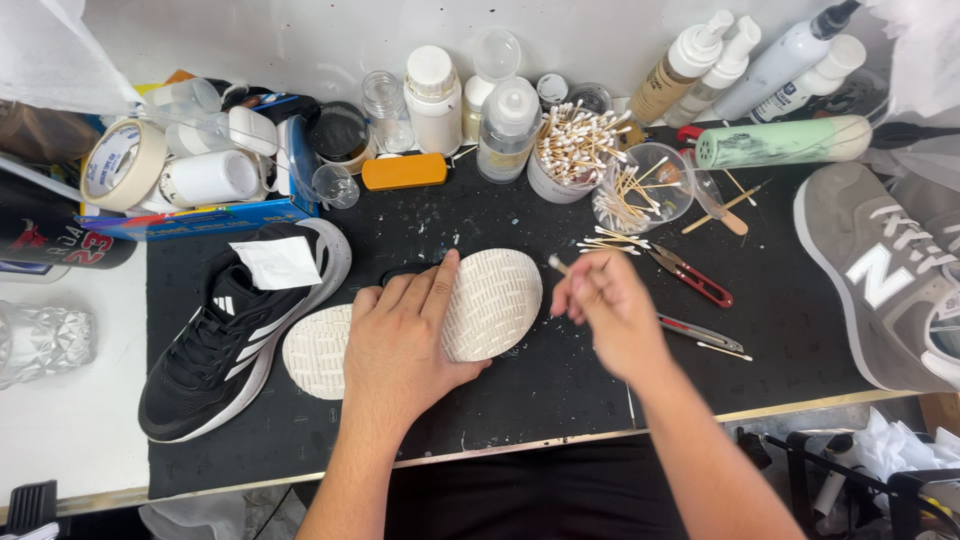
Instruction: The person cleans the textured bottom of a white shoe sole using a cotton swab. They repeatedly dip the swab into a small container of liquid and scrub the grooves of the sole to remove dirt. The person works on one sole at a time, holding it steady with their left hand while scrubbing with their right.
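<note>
Our left hand (400, 345) covers the middle of the white sole (490, 305), so we cannot see how its two ends join. Our right hand (605, 310) is blurred; the cotton swab (556, 264) it pinches shows only its tip. The grey sneaker (880, 280) runs off the right edge. The glass (40, 340) is cut at the left.

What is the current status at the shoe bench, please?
Left hand pressing upturned white textured shoe sole. Right hand pinching wooden cotton swab beside it. Red-handled pliers close behind.
</note>
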